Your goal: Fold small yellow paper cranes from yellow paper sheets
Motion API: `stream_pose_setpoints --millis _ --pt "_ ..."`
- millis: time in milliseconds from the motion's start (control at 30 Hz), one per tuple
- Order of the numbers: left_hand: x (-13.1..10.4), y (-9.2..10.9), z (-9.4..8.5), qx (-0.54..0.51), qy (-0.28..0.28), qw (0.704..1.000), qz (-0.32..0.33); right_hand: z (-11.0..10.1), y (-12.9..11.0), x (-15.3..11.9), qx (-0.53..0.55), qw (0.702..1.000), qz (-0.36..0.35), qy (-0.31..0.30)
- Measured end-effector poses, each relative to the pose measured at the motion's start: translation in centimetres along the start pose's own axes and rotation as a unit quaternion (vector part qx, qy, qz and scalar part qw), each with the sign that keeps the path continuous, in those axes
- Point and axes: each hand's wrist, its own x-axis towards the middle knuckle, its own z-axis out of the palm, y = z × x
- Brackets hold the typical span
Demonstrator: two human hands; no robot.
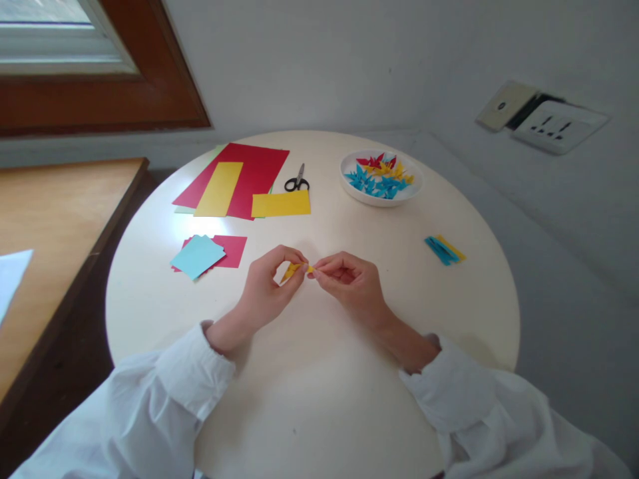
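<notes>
A small folded yellow paper piece (293, 270) is held over the middle of the round white table (309, 399). My left hand (267, 286) pinches it between thumb and fingers, its pointed end showing inside the curl of the hand. At the piece's right end, the thumb and fingertips of my right hand (354, 283) are closed on it. The two hands' fingertips almost meet. Fine folds are too small to make out. Left of my left hand lie light blue square sheets (200, 256) on red paper (235, 251).
Behind are large red sheets (257, 173), yellow strips (219, 189), black-handled scissors (298, 181) and a white dish (382, 201) of red, yellow and blue folded paper shapes. Blue and yellow paper strips (443, 250) lie at right. A wooden table (74, 219) stands at left, a wall behind.
</notes>
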Motion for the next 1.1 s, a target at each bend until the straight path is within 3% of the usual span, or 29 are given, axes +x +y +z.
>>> stream_pose_setpoints --millis 467,1100 --pt "-0.07 -0.55 0.07 -0.007 0.021 1.000 0.000 -0.09 -0.26 0.20 0.064 0.996 0.055 -0.021" --pt "0.11 -0.77 0.07 -0.024 0.036 0.999 0.010 -0.29 0.20 0.57 0.074 0.995 0.068 -0.016"
